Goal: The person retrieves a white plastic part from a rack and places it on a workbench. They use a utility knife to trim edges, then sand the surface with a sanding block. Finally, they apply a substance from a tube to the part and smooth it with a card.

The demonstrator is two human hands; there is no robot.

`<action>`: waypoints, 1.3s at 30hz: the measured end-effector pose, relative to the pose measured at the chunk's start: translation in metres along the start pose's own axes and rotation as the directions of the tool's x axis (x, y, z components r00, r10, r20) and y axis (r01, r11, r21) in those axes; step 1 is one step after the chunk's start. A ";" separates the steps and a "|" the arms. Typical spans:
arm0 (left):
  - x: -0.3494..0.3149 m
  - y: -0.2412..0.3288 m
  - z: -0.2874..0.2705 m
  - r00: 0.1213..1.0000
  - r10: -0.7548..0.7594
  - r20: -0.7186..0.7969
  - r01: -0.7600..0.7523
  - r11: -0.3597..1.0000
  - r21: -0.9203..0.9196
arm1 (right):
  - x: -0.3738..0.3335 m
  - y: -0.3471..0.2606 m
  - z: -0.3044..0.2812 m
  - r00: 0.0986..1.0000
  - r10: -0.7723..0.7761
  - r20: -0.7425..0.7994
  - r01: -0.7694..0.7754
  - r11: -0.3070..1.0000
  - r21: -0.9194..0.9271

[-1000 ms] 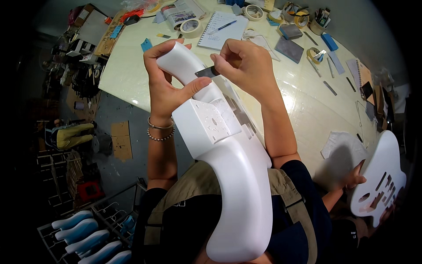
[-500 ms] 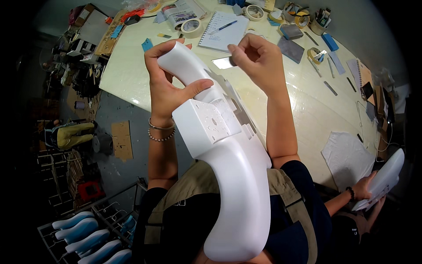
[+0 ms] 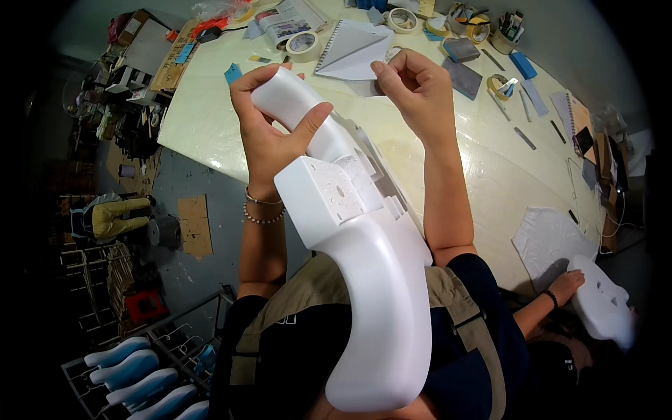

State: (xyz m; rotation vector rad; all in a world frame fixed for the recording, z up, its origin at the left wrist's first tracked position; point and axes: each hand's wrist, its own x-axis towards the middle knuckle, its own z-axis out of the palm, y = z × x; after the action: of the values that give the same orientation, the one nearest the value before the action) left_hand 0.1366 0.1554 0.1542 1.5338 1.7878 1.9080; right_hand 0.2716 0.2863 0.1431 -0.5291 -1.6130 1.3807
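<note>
A large white curved plastic shell (image 3: 381,280) with a boxy block at its middle stretches from the table edge down across my chest. My left hand (image 3: 276,133) is wrapped round its narrow upper end, thumb across the top and fingers behind. Slots and small ledges run along the shell's right side, and specks mark the block's face. To the right of the upper end, my right hand (image 3: 416,91) is pinched, apart from the shell. A small thin grey sheet (image 3: 365,88) shows at its fingertips; the fingers partly hide it.
Behind are a spiral notebook (image 3: 343,59), tape rolls (image 3: 303,43), a newspaper (image 3: 292,24) and sanding blocks (image 3: 462,50). At right, a co-worker's hand (image 3: 565,287) touches another white part (image 3: 598,301). Similar parts (image 3: 126,367) hang on a rack lower left; another person (image 3: 115,217) stands beyond.
My right hand has risen slightly with the thin sheet, which looks greyer. My left thumb has lifted a little. The notebook page has shifted, hiding the pen. The co-worker's part has turned and lowered.
</note>
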 end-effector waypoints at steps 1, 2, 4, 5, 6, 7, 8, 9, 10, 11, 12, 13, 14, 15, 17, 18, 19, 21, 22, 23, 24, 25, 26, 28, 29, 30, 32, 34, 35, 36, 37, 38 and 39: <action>-0.001 0.004 0.000 1.000 -0.019 0.000 0.019 1.000 -0.005 | 0.000 0.000 0.000 1.000 -0.002 -0.007 0.002 1.000 -0.009; -0.001 0.005 0.000 0.999 -0.039 0.000 0.039 0.999 -0.010 | 0.001 0.000 -0.001 1.000 -0.005 -0.014 0.004 1.000 -0.018; -0.002 0.000 -0.005 0.997 -0.064 0.038 0.068 0.988 -0.138 | 0.000 0.001 0.000 1.000 -0.006 -0.004 0.006 1.000 -0.002; -0.002 -0.003 -0.008 0.996 -0.074 0.058 0.084 0.976 -0.200 | -0.001 0.002 0.001 1.000 -0.006 0.010 0.006 1.000 0.024; -0.001 -0.002 -0.010 0.993 -0.086 0.079 0.102 0.967 -0.233 | -0.001 0.002 0.003 1.000 -0.007 0.024 0.006 0.999 0.050; 0.001 0.000 -0.012 0.990 -0.097 0.100 0.121 0.957 -0.265 | -0.002 0.001 0.004 0.998 -0.006 0.060 0.004 1.000 0.027; 0.001 0.001 -0.014 0.987 -0.108 0.122 0.139 0.945 -0.296 | -0.004 0.000 0.005 0.995 -0.005 0.096 0.004 1.000 0.005; 0.002 0.000 -0.017 0.985 -0.099 0.139 0.140 0.933 -0.332 | -0.006 -0.002 0.006 0.991 -0.003 0.132 0.005 1.000 -0.014; 0.002 0.000 -0.019 0.984 -0.089 0.156 0.142 0.919 -0.369 | -0.006 -0.002 0.009 0.988 0.005 0.152 -0.002 1.000 -0.025; 0.002 0.000 -0.020 0.982 -0.079 0.173 0.143 0.903 -0.404 | -0.007 -0.002 0.012 0.985 0.013 0.172 -0.007 0.999 -0.036; 0.001 -0.001 -0.020 0.983 -0.051 0.174 0.108 0.934 -0.340 | -0.008 -0.002 0.014 0.981 0.021 0.191 -0.012 0.999 -0.048; 0.000 -0.002 -0.019 0.984 -0.023 0.178 0.072 0.959 -0.273 | -0.007 -0.005 0.014 0.977 0.023 0.213 0.006 0.991 -0.135; 0.000 -0.003 -0.018 0.983 0.003 0.183 0.035 0.978 -0.205 | -0.007 -0.004 0.016 0.978 0.004 0.211 0.026 0.990 -0.139; 0.000 -0.003 -0.017 0.984 -0.002 0.178 0.036 0.982 -0.186 | -0.008 -0.003 0.018 0.978 -0.016 0.208 0.046 0.989 -0.143; -0.001 -0.003 -0.017 0.986 -0.013 0.166 0.038 0.988 -0.148 | -0.008 -0.002 0.021 0.978 -0.061 0.201 0.096 0.981 -0.169; -0.001 -0.003 -0.016 0.987 -0.013 0.160 0.036 0.989 -0.141 | -0.008 -0.001 0.022 0.977 -0.087 0.197 0.125 0.974 -0.191; -0.001 -0.004 -0.016 0.988 -0.013 0.153 0.034 0.990 -0.135 | -0.007 0.000 0.022 0.975 -0.113 0.194 0.154 0.965 -0.213; -0.001 -0.005 -0.016 0.989 -0.009 0.150 0.028 0.992 -0.122 | -0.006 0.000 0.023 0.974 -0.121 0.193 0.167 0.955 -0.246; -0.001 -0.005 -0.016 0.988 -0.005 0.152 0.023 0.993 -0.116 | -0.005 0.000 0.023 0.974 -0.125 0.192 0.173 0.949 -0.262; -0.001 -0.005 -0.016 0.988 -0.001 0.155 0.018 0.994 -0.109 | -0.005 0.000 0.023 0.973 -0.122 0.194 0.171 0.949 -0.263; -0.001 -0.005 -0.016 0.988 -0.001 0.152 0.018 0.994 -0.109 | -0.005 0.001 0.023 0.973 -0.120 0.197 0.170 0.950 -0.263; -0.001 -0.005 -0.016 0.989 -0.001 0.149 0.018 0.994 -0.108 | -0.005 0.002 0.023 0.973 -0.117 0.199 0.168 0.950 -0.262; -0.001 -0.005 -0.016 0.989 -0.002 0.147 0.018 0.994 -0.108 | -0.005 0.003 0.023 0.973 -0.115 0.200 0.166 0.951 -0.262; -0.001 -0.004 -0.015 0.989 -0.005 0.146 0.021 0.993 -0.114 | -0.005 0.004 0.024 0.973 -0.110 0.201 0.162 0.952 -0.259; -0.001 -0.003 -0.015 0.989 -0.006 0.146 0.023 0.993 -0.118 | -0.004 0.004 0.024 0.973 -0.106 0.204 0.158 0.952 -0.261; -0.001 -0.003 -0.015 0.989 -0.008 0.145 0.025 0.993 -0.117 | -0.004 0.003 0.024 0.973 -0.102 0.207 0.155 0.952 -0.262; -0.001 -0.003 -0.015 0.990 -0.011 0.143 0.028 0.993 -0.115 | -0.004 0.004 0.024 0.973 -0.096 0.210 0.150 0.953 -0.262; -0.001 -0.003 -0.016 0.990 -0.008 0.142 0.024 0.993 -0.112 | -0.004 0.005 0.024 0.973 -0.093 0.210 0.147 0.954 -0.261; -0.001 -0.003 -0.016 0.990 -0.007 0.142 0.023 0.994 -0.111 | -0.004 0.004 0.024 0.974 -0.093 0.208 0.146 0.955 -0.259; -0.001 -0.003 -0.015 0.990 -0.011 0.141 0.027 0.993 -0.112 | -0.004 0.004 0.024 0.974 -0.092 0.208 0.145 0.955 -0.259; -0.001 -0.003 -0.015 0.990 -0.014 0.141 0.030 0.993 -0.113 | -0.004 0.004 0.024 0.974 -0.091 0.207 0.144 0.955 -0.258; -0.001 -0.003 -0.015 0.990 -0.018 0.140 0.034 0.993 -0.114 | -0.004 0.004 0.024 0.974 -0.090 0.207 0.143 0.955 -0.259; -0.001 -0.003 -0.015 0.990 -0.018 0.141 0.034 0.993 -0.115 | -0.004 0.004 0.024 0.974 -0.089 0.208 0.143 0.955 -0.261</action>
State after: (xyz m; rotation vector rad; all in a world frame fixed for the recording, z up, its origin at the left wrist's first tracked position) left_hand 0.1254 0.1457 0.1542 1.5541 1.6008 1.8100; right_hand 0.2525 0.2714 0.1393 -0.4618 -1.9802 1.1550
